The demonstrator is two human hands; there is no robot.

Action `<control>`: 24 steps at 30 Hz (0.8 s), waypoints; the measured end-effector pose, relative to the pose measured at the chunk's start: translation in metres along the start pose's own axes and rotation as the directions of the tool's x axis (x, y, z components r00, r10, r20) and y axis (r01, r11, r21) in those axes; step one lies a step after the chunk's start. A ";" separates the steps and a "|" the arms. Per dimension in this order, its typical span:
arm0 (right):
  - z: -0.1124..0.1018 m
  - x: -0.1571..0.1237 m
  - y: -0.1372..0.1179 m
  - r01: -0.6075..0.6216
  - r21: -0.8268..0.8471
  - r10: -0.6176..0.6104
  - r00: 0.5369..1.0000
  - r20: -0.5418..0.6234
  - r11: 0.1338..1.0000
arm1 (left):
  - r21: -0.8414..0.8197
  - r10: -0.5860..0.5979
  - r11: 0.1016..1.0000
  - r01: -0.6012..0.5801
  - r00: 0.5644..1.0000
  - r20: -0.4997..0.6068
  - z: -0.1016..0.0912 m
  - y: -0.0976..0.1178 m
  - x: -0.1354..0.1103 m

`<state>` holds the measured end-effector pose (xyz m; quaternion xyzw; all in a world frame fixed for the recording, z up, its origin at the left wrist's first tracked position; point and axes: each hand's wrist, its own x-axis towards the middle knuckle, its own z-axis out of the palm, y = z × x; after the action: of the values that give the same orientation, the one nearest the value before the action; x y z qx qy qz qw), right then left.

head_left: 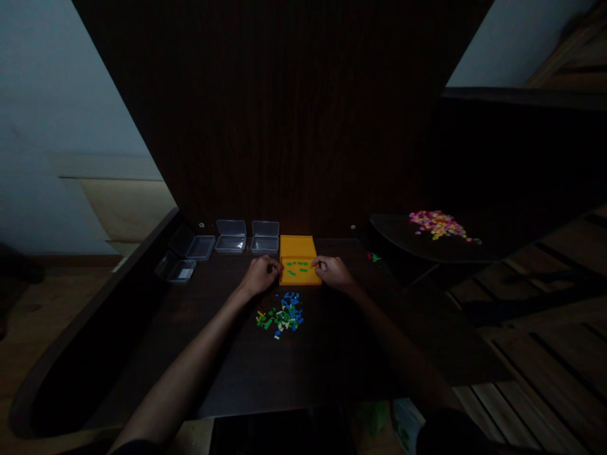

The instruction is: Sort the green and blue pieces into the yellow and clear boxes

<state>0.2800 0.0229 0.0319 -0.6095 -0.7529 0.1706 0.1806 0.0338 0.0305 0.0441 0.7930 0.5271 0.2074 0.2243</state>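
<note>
An open yellow box [301, 280] lies on the dark desk between my hands, its lid [297, 244] folded back. Several small green bricks [303, 270] are spread inside. At the box's left edge is my left hand [262, 274], its fingers curled closed against the side. My right hand [333, 273] is pinched over the right edge; a bit of green shows by its fingertips, too small to tell whether it is held. In front of the box is a loose pile of blue, green, white and yellow toy bricks [283, 316].
Clear plastic cases with raised lids stand left of the box, including one case [265, 243] beside it. Another clear case [181, 270] sits farther left. Pink and yellow pieces [439, 224] lie on a corner shelf [393, 230]. Red and green bits [375, 257] are at right.
</note>
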 end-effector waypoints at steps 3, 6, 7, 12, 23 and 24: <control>-0.002 -0.009 -0.008 0.058 0.101 -0.061 0.998 0.031 0.993 | -0.069 0.093 0.993 -0.094 0.996 -0.011 -0.008 -0.006 -0.019; 0.000 -0.021 -0.021 0.140 0.137 -0.149 0.987 0.062 0.981 | -0.106 0.212 0.974 -0.200 0.971 0.113 -0.011 -0.008 -0.042; 0.002 -0.026 -0.025 0.181 0.136 -0.191 0.979 0.070 0.974 | -0.117 0.250 0.965 -0.233 0.954 0.167 -0.011 -0.007 -0.050; 0.015 -0.048 -0.047 0.384 0.217 -0.426 0.884 0.194 0.897 | -0.126 0.324 0.946 -0.300 0.903 0.281 -0.007 -0.003 -0.084; 0.030 -0.062 -0.060 0.466 0.133 -0.483 0.821 0.304 0.875 | -0.076 0.263 0.965 -0.252 0.936 0.234 0.000 0.002 -0.109; 0.029 -0.063 -0.061 0.462 0.119 -0.475 0.821 0.317 0.879 | -0.066 0.257 0.966 -0.248 0.938 0.232 0.001 0.001 -0.109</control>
<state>0.2259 -0.0515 0.0318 -0.3640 -0.8957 0.2363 0.0967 -0.0037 -0.0712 0.0344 0.8690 0.3863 0.1470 0.2719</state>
